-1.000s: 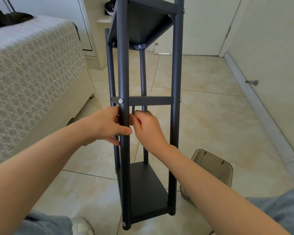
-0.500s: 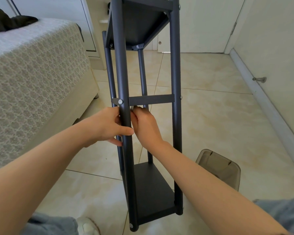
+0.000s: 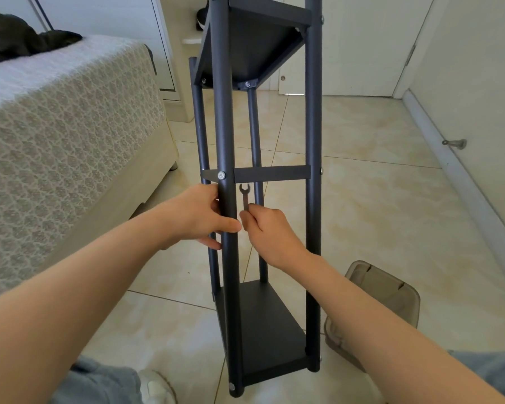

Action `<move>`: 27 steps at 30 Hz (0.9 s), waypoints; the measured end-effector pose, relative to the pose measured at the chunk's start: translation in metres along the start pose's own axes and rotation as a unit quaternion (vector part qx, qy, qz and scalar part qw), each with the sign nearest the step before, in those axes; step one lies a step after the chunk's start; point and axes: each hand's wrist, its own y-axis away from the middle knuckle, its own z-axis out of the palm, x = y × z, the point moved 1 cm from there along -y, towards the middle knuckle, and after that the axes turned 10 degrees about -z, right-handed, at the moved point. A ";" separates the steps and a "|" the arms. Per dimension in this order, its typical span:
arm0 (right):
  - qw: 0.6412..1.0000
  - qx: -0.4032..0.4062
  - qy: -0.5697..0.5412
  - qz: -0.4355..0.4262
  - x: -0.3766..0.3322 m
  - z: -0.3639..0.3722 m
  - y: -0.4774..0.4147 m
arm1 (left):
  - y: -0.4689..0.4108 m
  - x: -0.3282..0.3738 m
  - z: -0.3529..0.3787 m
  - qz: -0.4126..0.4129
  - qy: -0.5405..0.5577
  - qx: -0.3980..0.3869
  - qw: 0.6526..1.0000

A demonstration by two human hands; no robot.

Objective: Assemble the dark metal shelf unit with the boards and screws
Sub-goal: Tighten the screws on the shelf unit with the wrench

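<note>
- The shelf unit stands on the floor in the middle of the frame, its feet near the bottom edge. It looks tall and thin, so I think it can tip over.
- One dark bottom board sits low between the poles. It looks flat and hard.
- One smoky plastic box sits at the lower right, just beside the shelf unit.
- The left hand wraps around the front pole, about halfway up. That is a good place to hold. The pole looks like stiff metal that will not bend, but its paint is smooth, so a loose hold may slip.
- The right hand pinches the low end of one small wrench. The forked end points up, just under the crossbar. The wrench looks thin and light, and easy to drop.
- A shiny screw sits where the crossbar meets the front pole. I count at least six screw heads on the whole frame.
- I count four poles, two in front and two behind.
- One top board is at the top of the frame. That makes two boards.
- One bed fills the left side.
</note>
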 end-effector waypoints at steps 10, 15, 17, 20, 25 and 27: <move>0.996 -0.037 0.078 0.008 -0.023 -0.024 -0.001 | 0.003 -0.003 0.000 0.005 -0.010 -0.007 1.000; 0.997 -0.017 0.080 -0.002 -0.025 -0.026 -0.002 | 0.002 -0.004 0.000 0.006 -0.010 -0.012 1.000; 0.998 -0.014 0.063 -0.003 -0.023 -0.024 -0.003 | 0.001 -0.005 -0.001 0.006 -0.012 -0.014 1.000; 0.999 -0.014 0.047 -0.005 -0.020 -0.020 -0.005 | 0.000 -0.006 -0.002 0.007 -0.012 -0.013 1.000; 0.999 0.007 0.049 -0.012 -0.015 -0.011 -0.010 | -0.002 -0.008 -0.002 0.016 -0.009 -0.015 1.000; 0.998 0.011 0.058 -0.014 -0.013 -0.007 -0.012 | -0.003 -0.009 -0.003 0.019 -0.013 -0.015 1.000</move>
